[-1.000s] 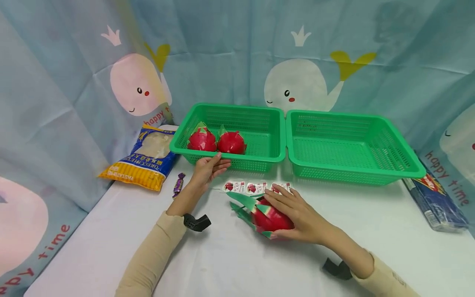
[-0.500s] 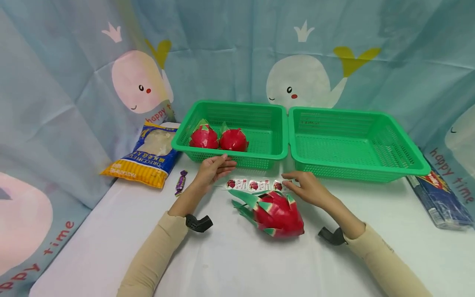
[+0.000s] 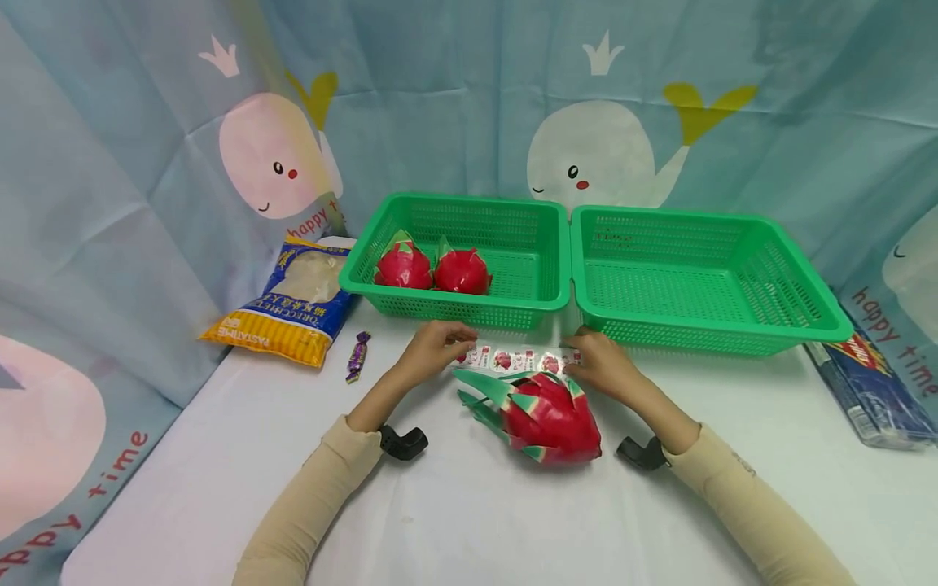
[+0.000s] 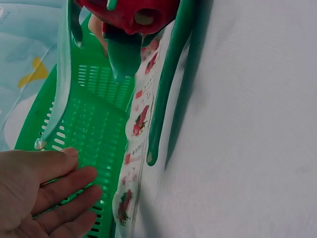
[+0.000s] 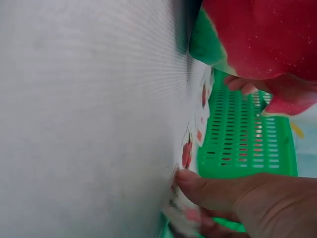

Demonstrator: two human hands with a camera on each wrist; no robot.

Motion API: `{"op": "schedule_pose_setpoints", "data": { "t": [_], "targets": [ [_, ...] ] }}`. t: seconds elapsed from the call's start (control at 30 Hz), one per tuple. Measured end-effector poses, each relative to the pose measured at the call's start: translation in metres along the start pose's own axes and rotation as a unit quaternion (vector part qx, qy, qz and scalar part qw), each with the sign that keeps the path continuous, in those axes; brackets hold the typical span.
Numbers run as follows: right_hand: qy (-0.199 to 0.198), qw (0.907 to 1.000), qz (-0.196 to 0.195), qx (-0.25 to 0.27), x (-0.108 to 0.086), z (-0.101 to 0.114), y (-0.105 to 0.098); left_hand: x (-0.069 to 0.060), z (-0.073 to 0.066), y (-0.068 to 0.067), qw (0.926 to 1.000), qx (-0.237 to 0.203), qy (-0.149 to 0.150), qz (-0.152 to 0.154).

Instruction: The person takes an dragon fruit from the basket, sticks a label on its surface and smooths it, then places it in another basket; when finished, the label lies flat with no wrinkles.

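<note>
While two green baskets stand side by side on the table (image 3: 432,509), the head view shows two red dragon fruits (image 3: 403,266) in the left basket (image 3: 454,309) and the perforated floor of the right basket (image 3: 681,295). Another dragon fruit (image 3: 553,423) lies in front of the sticker strip (image 3: 513,360), with the left hand (image 3: 431,352) and right hand (image 3: 602,365) at opposite ends. From the left wrist, the left fingers look relaxed, slightly bent, holding nothing. From the right wrist, the thumb touches the strip; the other fingers are partly hidden, so I cannot tell whether they pinch it.
</note>
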State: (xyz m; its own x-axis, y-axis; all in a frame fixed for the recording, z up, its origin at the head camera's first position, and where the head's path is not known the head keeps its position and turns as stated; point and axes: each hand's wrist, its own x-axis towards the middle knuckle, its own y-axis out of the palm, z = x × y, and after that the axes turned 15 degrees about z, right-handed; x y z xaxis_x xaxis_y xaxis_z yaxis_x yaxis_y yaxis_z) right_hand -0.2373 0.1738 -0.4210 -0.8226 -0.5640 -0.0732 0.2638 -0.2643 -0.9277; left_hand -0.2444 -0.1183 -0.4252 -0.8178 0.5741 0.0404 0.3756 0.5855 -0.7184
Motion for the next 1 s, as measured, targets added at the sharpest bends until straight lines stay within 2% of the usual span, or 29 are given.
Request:
{"op": "schedule_pose_setpoints", "data": {
  "t": [0.17,0.27,0.47,0.6,0.7,0.8,0.93,1.0],
  "targets": [
    [-0.018,0.9971,-0.013,0.073,-0.007,-0.010,0.001,-0.001,0.000,-0.001,0.9995,0.026,0.001,-0.020],
    [-0.022,0.9933,-0.015,0.112,-0.018,-0.013,-0.003,-0.001,-0.001,-0.003,0.9983,0.041,0.019,-0.036],
    [-0.018,0.9914,-0.028,0.126,-0.034,-0.013,-0.018,0.001,-0.010,-0.008,0.9929,0.074,0.073,-0.058],
    [-0.003,0.9900,-0.025,0.138,-0.042,-0.010,-0.032,0.001,-0.016,-0.011,0.9876,0.110,0.091,-0.065],
    [0.005,0.9892,-0.015,0.145,-0.048,-0.009,-0.041,0.000,-0.020,-0.015,0.9895,0.101,0.091,-0.048],
    [0.003,0.9909,0.002,0.134,-0.053,-0.008,-0.049,-0.003,-0.025,-0.023,0.9944,0.061,0.085,-0.015],
    [-0.005,0.9959,0.019,0.089,-0.058,0.002,-0.059,0.000,-0.037,-0.034,0.9962,0.009,0.081,0.032],
    [-0.016,0.9977,0.013,0.064,-0.057,0.014,-0.062,0.003,-0.046,-0.037,0.9952,-0.019,0.080,0.054]
  ]
}}
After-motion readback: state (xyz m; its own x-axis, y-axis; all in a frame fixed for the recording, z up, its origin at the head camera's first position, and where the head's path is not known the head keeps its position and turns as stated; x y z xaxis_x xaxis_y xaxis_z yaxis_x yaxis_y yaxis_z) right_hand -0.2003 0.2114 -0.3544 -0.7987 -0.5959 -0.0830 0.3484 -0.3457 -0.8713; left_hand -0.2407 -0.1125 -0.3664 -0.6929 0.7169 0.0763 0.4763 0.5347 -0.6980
